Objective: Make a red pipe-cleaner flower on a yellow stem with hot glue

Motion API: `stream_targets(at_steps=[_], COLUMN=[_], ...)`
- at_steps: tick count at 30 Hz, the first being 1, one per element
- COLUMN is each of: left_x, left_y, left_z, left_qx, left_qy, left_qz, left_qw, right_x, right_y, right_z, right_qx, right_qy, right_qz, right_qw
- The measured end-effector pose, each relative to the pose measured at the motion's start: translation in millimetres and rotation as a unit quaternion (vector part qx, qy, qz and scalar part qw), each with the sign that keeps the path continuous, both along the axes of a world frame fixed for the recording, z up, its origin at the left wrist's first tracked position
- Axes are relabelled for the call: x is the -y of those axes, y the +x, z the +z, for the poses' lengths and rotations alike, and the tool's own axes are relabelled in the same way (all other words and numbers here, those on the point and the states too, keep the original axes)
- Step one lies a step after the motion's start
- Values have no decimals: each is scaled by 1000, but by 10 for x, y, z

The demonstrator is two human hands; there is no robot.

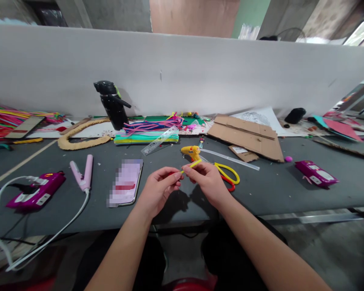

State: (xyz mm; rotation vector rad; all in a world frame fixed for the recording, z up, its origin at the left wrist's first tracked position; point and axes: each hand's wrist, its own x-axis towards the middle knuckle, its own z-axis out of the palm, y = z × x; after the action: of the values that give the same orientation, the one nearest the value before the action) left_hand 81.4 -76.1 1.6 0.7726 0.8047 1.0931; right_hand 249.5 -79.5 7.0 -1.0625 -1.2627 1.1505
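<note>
Above the table's front edge, my left hand (pixel 161 186) and my right hand (pixel 206 178) meet, both with thumb and fingers pinched. Between them is a short yellow-green pipe cleaner (pixel 195 163); its upper end sticks out past my right fingers, and its lower end reaches my left fingertips. A bit of red shows at my left fingers, too small to name. Just beyond the hands lies a yellow glue gun (pixel 190 152). Scissors with yellow and red handles (pixel 237 178) lie to the right, their blades hidden behind my right hand.
Left of my hands lie a phone (pixel 127 182), a pink hair straightener (pixel 86 176) and a purple power strip (pixel 44 192). Behind are a black bottle (pixel 112 105), bundled pipe cleaners (pixel 145 138), a clear ruler (pixel 159 140) and cardboard (pixel 245 135). Another purple box (pixel 316 173) sits right.
</note>
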Motion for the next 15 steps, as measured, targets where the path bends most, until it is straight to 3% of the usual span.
stream_targets(at_steps=[15], left_x=[-25], left_y=[-64], left_z=[1], left_qx=[0], left_qy=[-6], left_qz=[-6], left_qw=[1000], right_x=[-12], right_y=[6], right_z=[5], right_qx=[-47], right_qy=[-28], right_qz=[-12], right_qw=[998])
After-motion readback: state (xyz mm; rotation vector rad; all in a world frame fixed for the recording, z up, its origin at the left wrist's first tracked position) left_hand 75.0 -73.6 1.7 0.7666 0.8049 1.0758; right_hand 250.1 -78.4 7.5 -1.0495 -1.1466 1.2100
